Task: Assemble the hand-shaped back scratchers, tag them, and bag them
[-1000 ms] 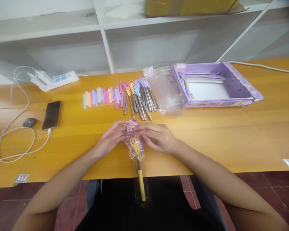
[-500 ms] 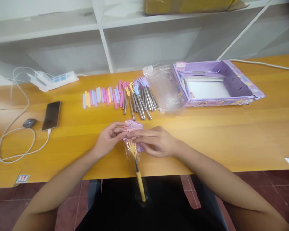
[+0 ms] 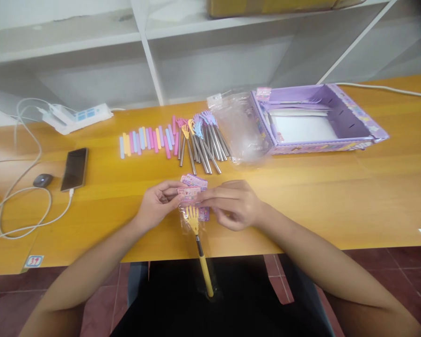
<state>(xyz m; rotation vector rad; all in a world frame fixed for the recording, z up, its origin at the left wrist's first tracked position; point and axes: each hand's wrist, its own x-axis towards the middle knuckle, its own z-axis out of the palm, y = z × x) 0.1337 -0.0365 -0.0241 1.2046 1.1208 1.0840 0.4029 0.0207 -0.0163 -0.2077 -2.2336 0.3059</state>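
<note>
A yellow hand-shaped scratcher (image 3: 204, 271) in a clear bag lies over the table's front edge, its handle toward my body. At the bag's top is a pink printed card (image 3: 189, 194); my left hand (image 3: 157, 202) pinches its left side between thumb and fingers. My right hand (image 3: 233, 204) has its fingertips pressed at the card's right side. More pink and purple cards (image 3: 196, 180) lie beneath and behind it. Farther back is a pile of scratchers (image 3: 203, 145) with metal rods, beside a row of coloured tubes (image 3: 143, 139).
A purple box (image 3: 315, 147) holding cards and a purple scratcher stands at the back right, with clear bags (image 3: 240, 126) against its left side. On the left are a phone (image 3: 75, 169), a mouse (image 3: 43, 180), looping white cables and a power strip (image 3: 87, 116).
My right hand has shifted slightly right, uncovering more of the pink card. My left hand has barely moved, still pinching the card.
</note>
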